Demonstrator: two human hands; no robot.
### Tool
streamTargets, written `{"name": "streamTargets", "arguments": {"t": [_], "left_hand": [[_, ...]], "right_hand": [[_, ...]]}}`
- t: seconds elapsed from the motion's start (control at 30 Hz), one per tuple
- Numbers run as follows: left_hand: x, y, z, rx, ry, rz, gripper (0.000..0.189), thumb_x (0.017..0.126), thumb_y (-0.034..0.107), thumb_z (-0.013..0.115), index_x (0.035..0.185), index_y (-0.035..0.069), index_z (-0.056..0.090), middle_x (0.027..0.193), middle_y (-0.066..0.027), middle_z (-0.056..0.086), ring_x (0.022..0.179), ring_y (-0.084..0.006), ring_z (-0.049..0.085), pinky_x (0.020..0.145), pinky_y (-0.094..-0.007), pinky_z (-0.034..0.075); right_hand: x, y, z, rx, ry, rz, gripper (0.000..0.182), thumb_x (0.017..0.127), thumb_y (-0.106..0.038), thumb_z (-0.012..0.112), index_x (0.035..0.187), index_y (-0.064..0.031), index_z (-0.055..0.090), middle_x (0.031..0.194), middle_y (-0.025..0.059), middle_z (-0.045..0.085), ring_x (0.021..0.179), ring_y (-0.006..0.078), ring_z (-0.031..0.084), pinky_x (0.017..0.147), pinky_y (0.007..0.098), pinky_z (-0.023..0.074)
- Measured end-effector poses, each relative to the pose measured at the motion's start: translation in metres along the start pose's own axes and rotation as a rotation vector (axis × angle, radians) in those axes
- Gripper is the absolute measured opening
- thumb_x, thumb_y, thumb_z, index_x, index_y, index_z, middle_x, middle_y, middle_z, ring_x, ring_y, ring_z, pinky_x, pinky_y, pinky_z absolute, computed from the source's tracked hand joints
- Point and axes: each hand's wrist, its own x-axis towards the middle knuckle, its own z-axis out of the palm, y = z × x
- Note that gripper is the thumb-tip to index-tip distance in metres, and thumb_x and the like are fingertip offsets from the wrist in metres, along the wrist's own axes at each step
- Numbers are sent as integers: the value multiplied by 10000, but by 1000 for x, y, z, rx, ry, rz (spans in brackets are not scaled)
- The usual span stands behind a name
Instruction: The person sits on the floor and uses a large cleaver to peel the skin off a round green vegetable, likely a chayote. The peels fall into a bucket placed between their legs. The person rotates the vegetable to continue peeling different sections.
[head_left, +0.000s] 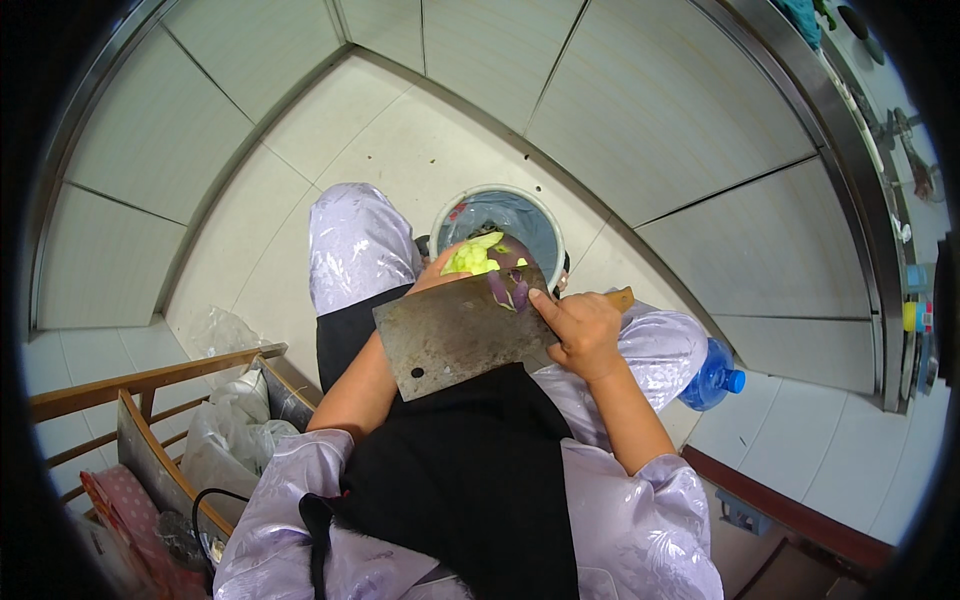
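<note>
My right hand (585, 330) grips a broad metal cleaver (457, 337), its wooden handle (620, 299) jutting out past the fingers. The thumb presses on the blade near the handle end. Strips of purple peel (511, 291) stick to the blade close to its far edge. Partly hidden behind the cleaver, my left hand (439, 276) holds a purple-skinned vegetable (471, 256) whose bared flesh is bright yellow-green. Part of its skin is still purple, on the right side. The vegetable is over a round bin (555, 225) lined with a plastic bag.
Pale cabinets (645, 97) meet in a corner ahead, above a tiled floor (360, 120) with small scraps. To the right lies a blue water bottle (709, 379). A wooden rack (150, 390) with plastic bags (232, 427) stands at the left. My knees flank the bin.
</note>
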Motion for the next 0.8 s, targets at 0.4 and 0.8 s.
{"name": "streamTargets", "arguments": {"t": [0.4,0.8], "left_hand": [[4,-7,-19,94,57,29,657,847,130,662,1422,22,362,1342,-122,504,1205,-232,519,1036,-366,403],[7,-10,-30,146,88,3,664,843,119,661,1426,25,358,1342,-121,504,1208,-232,517,1036,-363,401]], "right_hand": [[-2,-1,0,-10,3,9,638,467,-114,668,1105,-113,680,603,15,433,554,211,514,505,354,398],[-6,0,-4,-9,-2,11,654,459,-112,676,1112,-111,674,624,20,452,569,214,525,511,356,409]]}}
